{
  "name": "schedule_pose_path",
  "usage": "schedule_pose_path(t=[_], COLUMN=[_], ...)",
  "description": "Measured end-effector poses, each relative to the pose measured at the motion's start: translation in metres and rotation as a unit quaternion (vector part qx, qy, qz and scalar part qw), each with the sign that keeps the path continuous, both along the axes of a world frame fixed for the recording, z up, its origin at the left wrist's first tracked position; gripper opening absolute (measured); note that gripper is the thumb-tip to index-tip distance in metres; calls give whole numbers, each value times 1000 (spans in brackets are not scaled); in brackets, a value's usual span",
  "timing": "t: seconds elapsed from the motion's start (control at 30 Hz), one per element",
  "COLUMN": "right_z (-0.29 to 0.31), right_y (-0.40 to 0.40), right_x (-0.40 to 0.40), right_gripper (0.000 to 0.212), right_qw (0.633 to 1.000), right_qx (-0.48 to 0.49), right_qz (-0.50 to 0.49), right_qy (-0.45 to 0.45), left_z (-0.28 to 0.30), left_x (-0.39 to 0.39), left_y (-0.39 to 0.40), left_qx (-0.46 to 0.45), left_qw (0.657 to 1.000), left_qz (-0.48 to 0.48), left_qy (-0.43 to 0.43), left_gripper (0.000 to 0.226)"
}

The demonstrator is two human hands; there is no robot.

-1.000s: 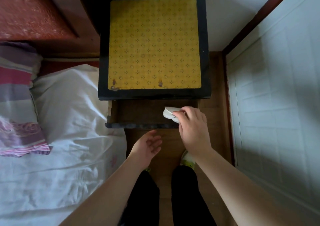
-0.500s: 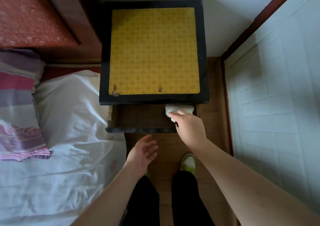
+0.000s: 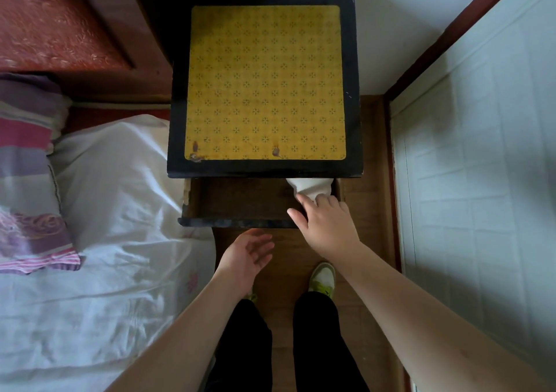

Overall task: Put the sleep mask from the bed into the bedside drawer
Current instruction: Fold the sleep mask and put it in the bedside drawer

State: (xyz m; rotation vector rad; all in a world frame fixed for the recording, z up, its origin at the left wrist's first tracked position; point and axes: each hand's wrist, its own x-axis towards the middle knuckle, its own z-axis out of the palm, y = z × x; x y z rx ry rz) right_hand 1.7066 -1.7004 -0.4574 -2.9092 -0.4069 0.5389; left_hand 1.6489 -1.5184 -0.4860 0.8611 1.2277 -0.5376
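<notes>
The white sleep mask (image 3: 311, 186) lies in the back right corner of the open bedside drawer (image 3: 237, 202), its far part hidden under the table top. My right hand (image 3: 326, 226) reaches over the drawer's front right edge. Its fingertips touch the near edge of the mask while the thumb is spread away to the left, so nothing is pinched. My left hand (image 3: 245, 256) hovers just in front of the drawer front, palm turned inward, fingers loosely apart and holding nothing.
The black bedside table with a yellow patterned top (image 3: 264, 81) stands over the drawer. The bed with white bedding (image 3: 105, 211) and a striped pillow (image 3: 27, 163) is at the left. A white tiled wall (image 3: 481, 181) is close on the right. My legs and shoes stand on the wooden floor.
My right hand carried the mask from the drawer's front toward its back right corner and the thumb has come off it. My left hand stayed in front of the drawer.
</notes>
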Motion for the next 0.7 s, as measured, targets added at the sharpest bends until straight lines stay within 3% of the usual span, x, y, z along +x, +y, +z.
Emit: schedule_pose_path(t=[0.33,0.4,0.47,0.5,0.53,0.6,0.63,0.7], right_z=[17,26,33,37,40,41,39,36], right_y=[9,15,21,26,30,38,40,41], right_x=[-20,-27,-41,-49,-54,-57,-57,-52], right_gripper=[59,45,28,24,25,36,43,57], right_qw=[996,981,932,885,806,560,450,306], right_qx=[53,132,252,308,358,431,463,538], right_qz=[-70,-141,-259,-346,-458,-666,-712,-731], right_qy=[-7,-15,10,53,115,240,274,287], left_z=[18,23,28,31,33,37,39,41], left_x=[1,0,0,0,0,2,2,2], left_y=[9,11,15,17,18,20,20,21], left_qx=[2,-2,-28,-56,-92,-154,-172,-196], left_qw=[999,997,993,989,982,964,957,948], left_qz=[47,75,112,135,162,207,221,234], left_qy=[10,-2,-21,-31,-42,-62,-72,-94], left_gripper=[26,33,44,51,60,77,83,91])
